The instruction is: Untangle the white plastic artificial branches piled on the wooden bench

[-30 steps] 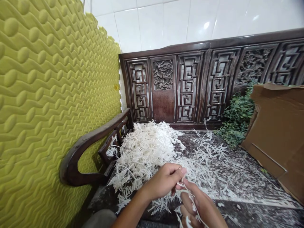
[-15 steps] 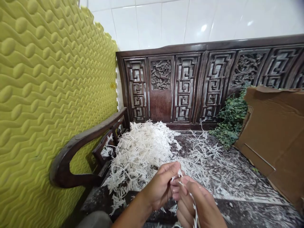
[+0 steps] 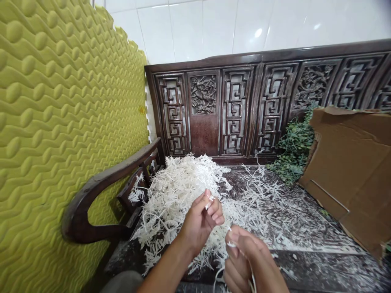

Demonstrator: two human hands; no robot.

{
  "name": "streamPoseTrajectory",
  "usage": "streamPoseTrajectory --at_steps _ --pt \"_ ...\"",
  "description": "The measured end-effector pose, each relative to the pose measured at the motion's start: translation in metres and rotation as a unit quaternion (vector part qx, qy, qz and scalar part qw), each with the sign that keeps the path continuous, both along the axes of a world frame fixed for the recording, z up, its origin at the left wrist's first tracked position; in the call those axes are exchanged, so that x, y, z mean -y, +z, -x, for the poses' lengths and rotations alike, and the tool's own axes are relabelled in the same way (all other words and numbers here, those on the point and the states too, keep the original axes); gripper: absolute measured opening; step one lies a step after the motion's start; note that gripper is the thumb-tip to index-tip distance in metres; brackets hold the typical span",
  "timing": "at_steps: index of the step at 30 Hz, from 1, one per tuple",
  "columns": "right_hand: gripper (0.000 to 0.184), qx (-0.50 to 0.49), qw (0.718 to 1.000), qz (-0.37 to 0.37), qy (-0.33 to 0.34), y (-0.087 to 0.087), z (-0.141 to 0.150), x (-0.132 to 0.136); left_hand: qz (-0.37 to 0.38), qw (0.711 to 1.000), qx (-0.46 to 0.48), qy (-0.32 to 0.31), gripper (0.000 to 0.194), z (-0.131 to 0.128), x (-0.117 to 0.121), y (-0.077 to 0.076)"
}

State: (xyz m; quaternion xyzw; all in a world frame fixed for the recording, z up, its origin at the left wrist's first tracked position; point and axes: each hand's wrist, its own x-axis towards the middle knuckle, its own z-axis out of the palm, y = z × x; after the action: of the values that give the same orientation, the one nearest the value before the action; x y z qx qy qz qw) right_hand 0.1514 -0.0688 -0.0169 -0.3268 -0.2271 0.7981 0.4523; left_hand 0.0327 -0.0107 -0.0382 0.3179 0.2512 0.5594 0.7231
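The left hand has its fingers pinched on a tiny white scrap, and the right hand pinches a thin, bendy white stem. Both are near a spiky heap of white sprigs on the dark wooden tabletop, beside a curvy wooden armrest.

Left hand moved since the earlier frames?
Yes. Judged against the backrest, the left hand has moved up in the view, closer to it, and slightly left.
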Motion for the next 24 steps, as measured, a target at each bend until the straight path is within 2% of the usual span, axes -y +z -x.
streamPoseTrajectory --at_steps 2,4,6,8,10,13,15,18,21,22,24 --pt "0.03 0.018 0.999 0.015 -0.024 -0.013 -0.001 -0.009 -0.038 0.981 -0.187 0.026 0.035 0.005 -0.003 -0.002" --pt "0.028 0.039 0.998 0.007 -0.046 -0.028 -0.005 -0.019 -0.086 0.932 -0.348 0.046 0.03 0.008 -0.004 -0.005" --pt "0.028 0.066 0.995 -0.007 -0.069 -0.041 -0.009 -0.029 -0.104 0.894 -0.43 0.067 0.021 0.01 -0.004 -0.007" --pt "0.029 0.094 0.99 -0.016 -0.102 -0.049 -0.013 -0.037 -0.097 0.883 -0.453 0.069 0.021 0.01 -0.003 -0.006" --pt "0.028 0.119 0.982 -0.028 -0.144 -0.051 -0.017 -0.043 -0.1 0.888 -0.446 0.051 0.029 0.01 -0.002 -0.003" --pt "0.03 0.162 0.971 -0.031 -0.175 -0.047 -0.024 -0.049 -0.132 0.896 -0.424 0.006 0.038 0.009 0.003 0.007" --pt "0.034 0.195 0.963 -0.038 -0.184 -0.043 -0.027 -0.052 -0.164 0.89 -0.425 -0.033 0.038 0.009 0.009 0.014" --pt "0.04 0.236 0.952 -0.074 -0.18 -0.032 -0.027 -0.048 -0.215 0.862 -0.452 -0.085 0.035 0.006 0.019 0.018" --pt "0.044 0.226 0.96 -0.097 -0.13 -0.017 -0.024 -0.039 -0.244 0.829 -0.496 -0.085 0.036 0.001 0.025 0.014" --pt "0.044 0.214 0.964 -0.103 -0.119 -0.013 -0.022 -0.035 -0.242 0.826 -0.502 -0.08 0.033 -0.001 0.026 0.012" --pt "0.042 0.194 0.967 -0.116 -0.118 -0.006 -0.02 -0.03 -0.228 0.841 -0.485 -0.072 0.024 -0.003 0.024 0.009"
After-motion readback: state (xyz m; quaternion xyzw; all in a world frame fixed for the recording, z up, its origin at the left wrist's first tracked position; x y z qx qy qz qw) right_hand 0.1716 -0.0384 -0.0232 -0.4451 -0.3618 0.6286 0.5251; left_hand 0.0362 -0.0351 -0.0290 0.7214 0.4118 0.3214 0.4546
